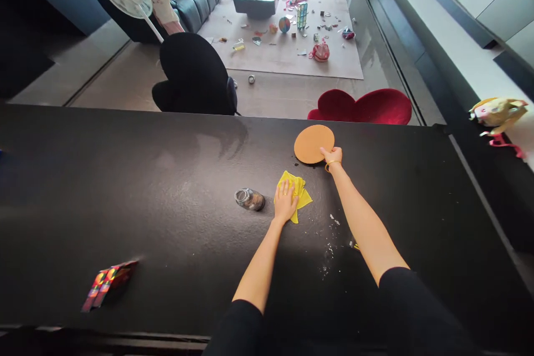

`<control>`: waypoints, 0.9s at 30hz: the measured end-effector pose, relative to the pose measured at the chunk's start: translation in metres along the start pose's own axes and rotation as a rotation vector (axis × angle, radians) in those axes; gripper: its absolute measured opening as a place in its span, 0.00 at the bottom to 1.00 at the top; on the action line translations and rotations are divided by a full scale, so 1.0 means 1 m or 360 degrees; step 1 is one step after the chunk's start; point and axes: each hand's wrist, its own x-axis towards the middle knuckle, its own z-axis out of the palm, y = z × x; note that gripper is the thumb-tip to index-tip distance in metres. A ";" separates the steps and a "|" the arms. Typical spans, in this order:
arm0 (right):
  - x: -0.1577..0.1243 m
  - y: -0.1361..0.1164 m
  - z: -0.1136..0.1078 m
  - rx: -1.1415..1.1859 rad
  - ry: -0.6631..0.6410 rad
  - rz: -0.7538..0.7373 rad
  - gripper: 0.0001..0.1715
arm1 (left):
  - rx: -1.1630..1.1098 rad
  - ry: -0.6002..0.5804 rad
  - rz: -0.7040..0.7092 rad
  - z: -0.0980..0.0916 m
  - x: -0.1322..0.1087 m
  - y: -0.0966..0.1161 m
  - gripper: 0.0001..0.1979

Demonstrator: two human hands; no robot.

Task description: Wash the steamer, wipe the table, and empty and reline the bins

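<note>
While it lies rumpled on the black counter (187, 167), the yellow cloth (300, 186) looks thin and bright, its edges folded into uneven points that fan out to the right and toward the near side. The orange disc (311, 144), smooth, plain and round, is near the counter's far edge, beyond the cloth and slightly to its right; whether it touches the surface I cannot tell. The left grip (285, 200) is spread flat on the cloth, palm down, fingers pointing away from the body, with the forearm slanting up from below. The right grip (332, 156) is closed on the disc's near right rim, a digit laid over its top; that arm reaches farther, angling inward. A glass jar (250, 199) stands just left of the cloth, and white crumbs (329, 251) lie scattered between the forearms.
</note>
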 end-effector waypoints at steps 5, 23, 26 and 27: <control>-0.087 0.008 -0.094 0.0225 0.0386 -0.0190 0.28 | -0.0453 0.0255 -0.0335 -0.022 -0.010 0.006 0.15; -0.272 0.027 -0.169 0.0022 -0.0126 -0.0082 0.29 | -0.1101 0.0218 -0.0429 -0.024 -0.074 0.058 0.14; -0.273 0.033 -0.174 -0.0078 -0.0006 -0.0048 0.28 | -0.1297 0.0382 -0.0541 -0.032 -0.072 0.051 0.15; -0.273 0.034 -0.171 -0.0092 0.0022 -0.0039 0.28 | -0.1322 0.0412 -0.0507 -0.035 -0.073 0.054 0.14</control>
